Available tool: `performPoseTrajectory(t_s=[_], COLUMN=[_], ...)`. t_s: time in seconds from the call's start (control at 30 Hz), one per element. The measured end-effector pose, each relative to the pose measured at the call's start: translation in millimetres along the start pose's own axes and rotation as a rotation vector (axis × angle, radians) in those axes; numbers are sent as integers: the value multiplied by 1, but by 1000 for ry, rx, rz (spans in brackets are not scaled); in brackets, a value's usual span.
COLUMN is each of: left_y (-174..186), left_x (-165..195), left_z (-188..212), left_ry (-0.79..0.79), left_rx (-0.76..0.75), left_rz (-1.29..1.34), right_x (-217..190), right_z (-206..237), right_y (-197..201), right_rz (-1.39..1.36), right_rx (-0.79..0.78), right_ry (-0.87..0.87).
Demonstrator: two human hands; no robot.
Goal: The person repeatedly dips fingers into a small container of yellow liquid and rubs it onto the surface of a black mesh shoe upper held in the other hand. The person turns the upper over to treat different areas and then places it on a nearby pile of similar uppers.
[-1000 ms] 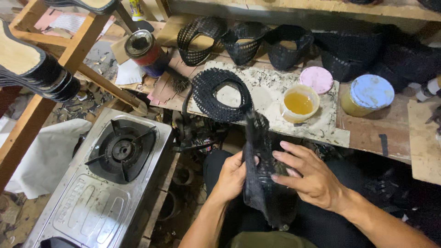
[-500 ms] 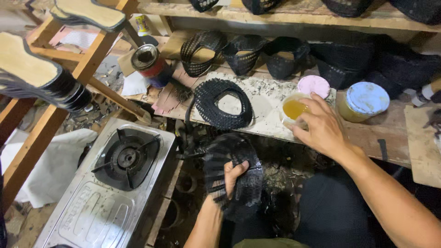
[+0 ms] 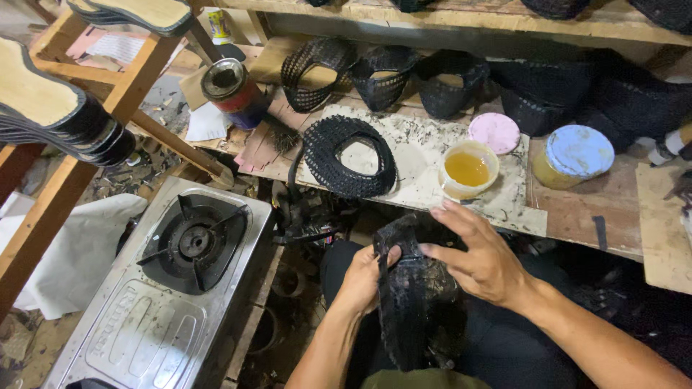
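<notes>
Black woven mesh, shaped as a shoe upper (image 3: 418,302), sits over your lap below the counter (image 3: 577,209), gripped from both sides. Your left hand (image 3: 364,277) is closed on the upper's left edge, thumb pressed over the rim and fingers wrapped behind it. Your right hand (image 3: 479,252) lies across the top of the upper with its fingers spread apart and flat, fingertips at the upper's rim rather than clamped around it. Just above your hands, on a stained sheet (image 3: 425,155) laid on the counter, stands an open tub of yellow glue (image 3: 468,169), its pink lid (image 3: 494,132) lying beside it. A second jar with a pale blue lid (image 3: 577,155) stands to the right. Another black mesh upper (image 3: 347,155) lies flat on the sheet to the left of the tub, and a row of further mesh uppers (image 3: 382,75) stands along the back of the counter. An open tin can (image 3: 231,90) sits near the counter's left end. To your left, a steel gas stove (image 3: 166,288) rests low beside your knee, and stacked shoe soles (image 3: 58,108) perch on a wooden rack (image 3: 137,86).
</notes>
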State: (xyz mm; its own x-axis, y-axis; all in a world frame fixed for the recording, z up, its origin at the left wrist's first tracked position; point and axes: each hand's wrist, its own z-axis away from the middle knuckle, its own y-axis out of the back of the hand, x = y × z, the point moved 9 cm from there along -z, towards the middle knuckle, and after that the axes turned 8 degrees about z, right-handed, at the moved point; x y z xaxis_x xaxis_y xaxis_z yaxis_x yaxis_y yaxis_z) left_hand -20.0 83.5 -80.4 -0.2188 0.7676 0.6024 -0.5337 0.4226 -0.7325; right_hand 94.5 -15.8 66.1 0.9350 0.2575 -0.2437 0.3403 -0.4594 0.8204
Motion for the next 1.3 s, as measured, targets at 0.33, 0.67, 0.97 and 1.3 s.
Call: performPoseTrajectory(t_s=[0.33,0.67,0.97,1.3], left_y=[40,49,14,-24], left_x=[31,0,21,20], left_z=[-4,-9,-11,-15], left_ry=[-83,212,64,100], left_rx=[198,160,158,30], left_rz=[-82,379,-50,30], right_x=[73,136,23,13], right_z=[-18,-41,0,-1], right_y=[3,-1,-17,0], right_rz=[227,401,-128,56], right_rx=[-2,-282,-28,94], right_ry=[-233,-531,-200,-63])
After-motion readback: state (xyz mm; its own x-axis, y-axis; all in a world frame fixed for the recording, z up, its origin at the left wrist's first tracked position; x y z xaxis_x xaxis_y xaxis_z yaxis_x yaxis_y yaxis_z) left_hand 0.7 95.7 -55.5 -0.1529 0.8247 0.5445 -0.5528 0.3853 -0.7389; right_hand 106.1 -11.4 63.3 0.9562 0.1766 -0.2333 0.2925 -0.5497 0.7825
